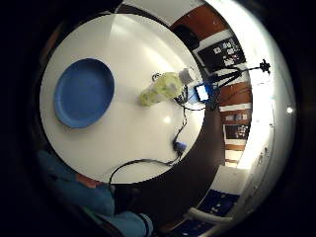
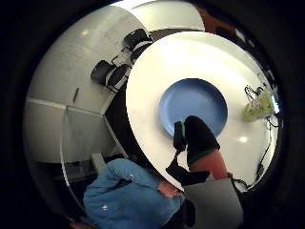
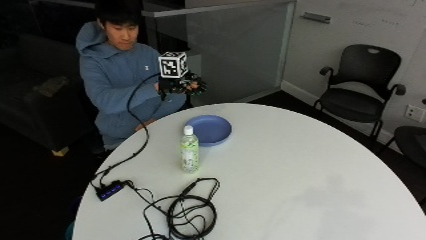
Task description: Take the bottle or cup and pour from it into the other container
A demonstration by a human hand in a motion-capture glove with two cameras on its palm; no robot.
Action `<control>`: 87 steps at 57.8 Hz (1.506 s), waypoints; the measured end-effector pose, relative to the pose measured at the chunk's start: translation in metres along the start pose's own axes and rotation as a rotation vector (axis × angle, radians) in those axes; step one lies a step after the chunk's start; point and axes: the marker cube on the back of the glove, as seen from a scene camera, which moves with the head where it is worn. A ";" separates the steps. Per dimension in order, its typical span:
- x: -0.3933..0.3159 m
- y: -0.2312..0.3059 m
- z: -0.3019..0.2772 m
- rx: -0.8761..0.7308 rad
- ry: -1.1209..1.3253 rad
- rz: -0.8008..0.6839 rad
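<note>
White tabletop (image 3: 319,170) carries everything. At the left of the outside view, the gloved right hand (image 3: 180,84) is raised in the air above the table's far edge, holding nothing; whether its fingers are spread or curled cannot be told. Below it and nearer the camera, the bottle (image 3: 190,150) stands upright with its white cap on, well apart from the hand. Just right of the bottle and farther back lies the blue plate (image 3: 212,130).
</note>
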 end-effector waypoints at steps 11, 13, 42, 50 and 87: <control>-0.001 0.000 0.000 -0.021 0.001 -0.007; 0.000 -0.001 0.000 -0.020 0.006 -0.011; 0.004 0.002 -0.004 -0.031 0.032 -0.017; 0.013 0.007 -0.007 -0.024 0.044 -0.001; 0.103 0.051 -0.029 0.088 0.039 0.075</control>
